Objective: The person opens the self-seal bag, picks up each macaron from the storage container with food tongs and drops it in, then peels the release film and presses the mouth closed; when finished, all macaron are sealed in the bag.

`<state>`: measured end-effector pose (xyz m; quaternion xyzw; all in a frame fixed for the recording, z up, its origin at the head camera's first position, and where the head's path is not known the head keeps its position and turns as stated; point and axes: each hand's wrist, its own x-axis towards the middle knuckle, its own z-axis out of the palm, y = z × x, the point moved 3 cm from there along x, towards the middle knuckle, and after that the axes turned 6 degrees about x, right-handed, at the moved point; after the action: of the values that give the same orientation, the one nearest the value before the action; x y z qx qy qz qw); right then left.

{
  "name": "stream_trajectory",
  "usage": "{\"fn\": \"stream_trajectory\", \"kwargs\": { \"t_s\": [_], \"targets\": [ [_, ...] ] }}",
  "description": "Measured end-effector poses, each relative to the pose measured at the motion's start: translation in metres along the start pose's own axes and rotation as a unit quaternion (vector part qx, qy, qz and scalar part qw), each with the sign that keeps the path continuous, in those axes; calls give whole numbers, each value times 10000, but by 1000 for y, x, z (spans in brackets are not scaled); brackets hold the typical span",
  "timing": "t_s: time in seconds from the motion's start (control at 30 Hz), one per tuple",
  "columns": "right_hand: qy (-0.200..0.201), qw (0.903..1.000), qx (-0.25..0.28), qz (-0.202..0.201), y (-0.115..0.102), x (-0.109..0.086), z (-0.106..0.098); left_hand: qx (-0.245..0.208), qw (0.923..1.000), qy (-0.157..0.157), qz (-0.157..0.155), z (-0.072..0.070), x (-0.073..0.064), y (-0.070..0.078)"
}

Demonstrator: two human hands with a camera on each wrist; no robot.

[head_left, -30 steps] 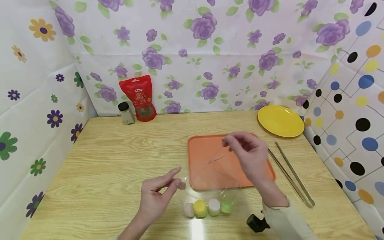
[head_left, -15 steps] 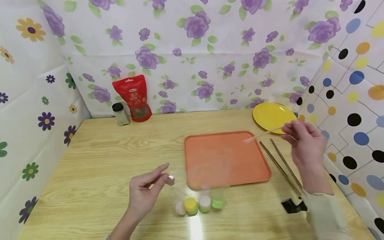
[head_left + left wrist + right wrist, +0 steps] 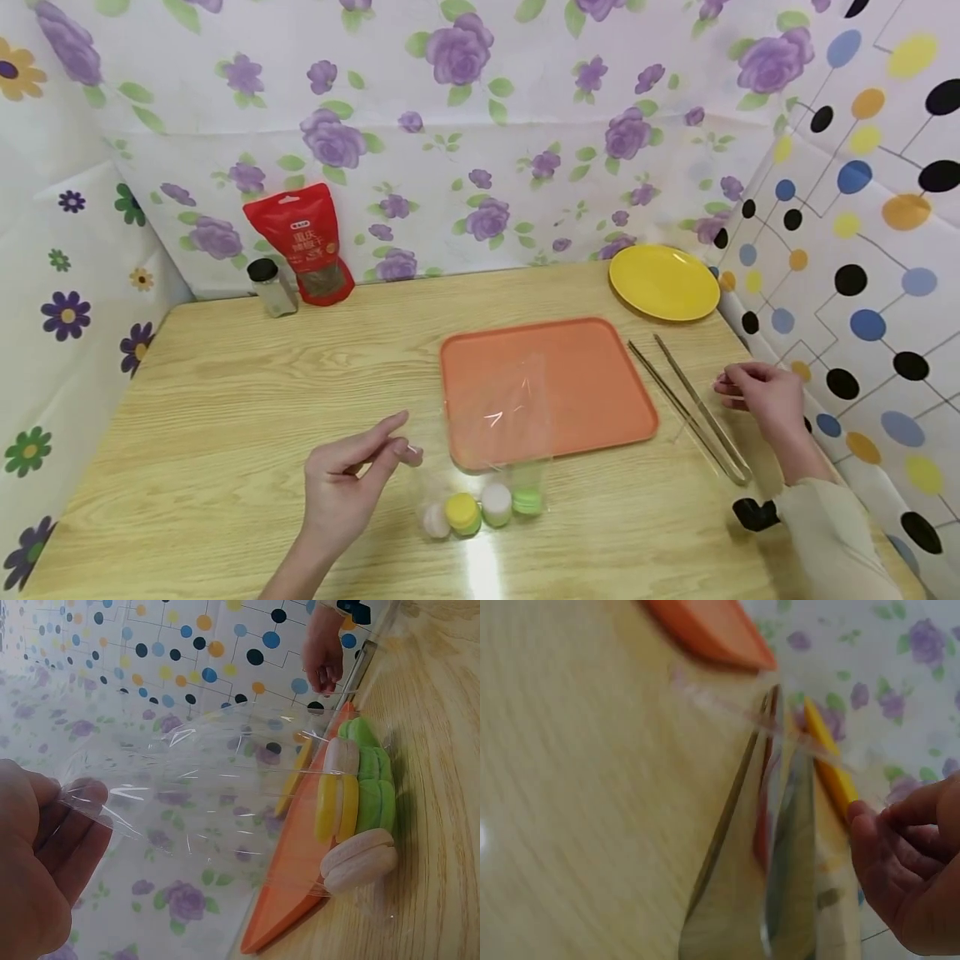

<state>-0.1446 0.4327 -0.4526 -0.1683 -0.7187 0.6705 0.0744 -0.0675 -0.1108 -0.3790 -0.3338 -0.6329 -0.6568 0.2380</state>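
Note:
A clear plastic bag (image 3: 498,417) with several macarons at its bottom hangs from my left hand (image 3: 345,479), whose thumb and fingers pinch its upper corner. Through the film, the left wrist view shows a yellow macaron (image 3: 337,806), a pale pink macaron (image 3: 360,861) and a stack of green macarons (image 3: 377,799). Off to the right, my right hand (image 3: 768,408) pinches the end of a thin, clear plastic strip (image 3: 735,710), blurred in the right wrist view. That hand is beside the metal tongs (image 3: 697,417), apart from the bag.
Behind the bag lies an orange tray (image 3: 592,375) on the wooden table (image 3: 225,433). A yellow plate (image 3: 663,283) is at the back right. At the back left stand a red pouch (image 3: 300,233) and a black-capped jar (image 3: 274,289). Patterned cloth surrounds the table.
My right hand has swung from above the tray to the right, past the tongs, and then lowered, still pinching the strip. My left hand keeps its pinch on the bag. The head view has turned right.

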Motion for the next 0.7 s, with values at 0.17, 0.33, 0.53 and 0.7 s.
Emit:
{"fn": "stream_trajectory", "kwargs": {
  "t_s": [0.17,0.33,0.53,0.7],
  "targets": [
    [92,9738,-2175,-659,10,9,-4,41,10000,-12,31,0,0,1],
    [555,8968,-4123,-1503,5,10,-9,122,9999,-85,-12,1,0,3],
    [468,8671,-4678,-1647,-6,9,-1,159,9998,-77,1,0,-1,3],
    [343,8664,-4839,-1181,-4,7,0,170,9998,-90,-15,0,-1,3]
  ]
}}
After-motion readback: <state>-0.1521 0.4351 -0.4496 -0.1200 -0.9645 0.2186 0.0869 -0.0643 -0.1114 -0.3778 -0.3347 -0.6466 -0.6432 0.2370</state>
